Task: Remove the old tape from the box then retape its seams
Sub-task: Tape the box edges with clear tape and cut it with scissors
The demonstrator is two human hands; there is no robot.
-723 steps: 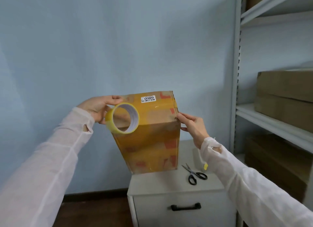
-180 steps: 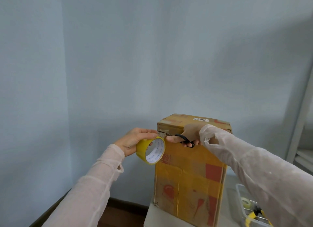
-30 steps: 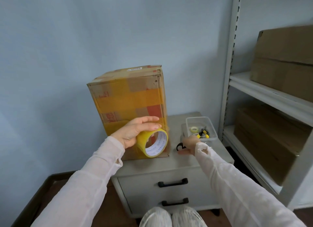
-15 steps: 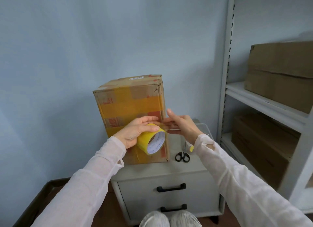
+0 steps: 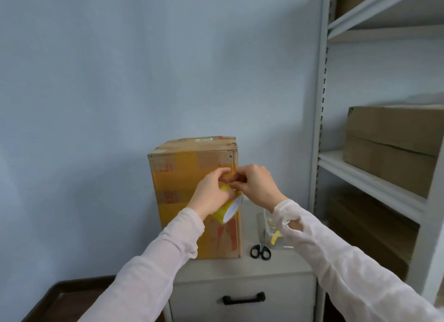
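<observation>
A tall cardboard box – banded across its front with yellow tape and marked with red print – is seen standing upright on a white drawer cabinet, whose top is directly under the box. A small white label is stuck on the box's top face. A yellow tape roll is held in the air in front of the box's right front edge, at about mid-height; whether the roll touches the box cannot be told. The left hand is wrapped round the roll, its fingers curled over the rim. The right hand is brought up against it, thumb and fingertips pinched together on the roll's upper edge – the tape end itself is too small to be made out. Black-handled scissors are laid just right of the box's base, apart from it, and a clear plastic container is set right of the box, further back. A white shelving unit loaded with brown cartons is placed well to the box's right.
</observation>
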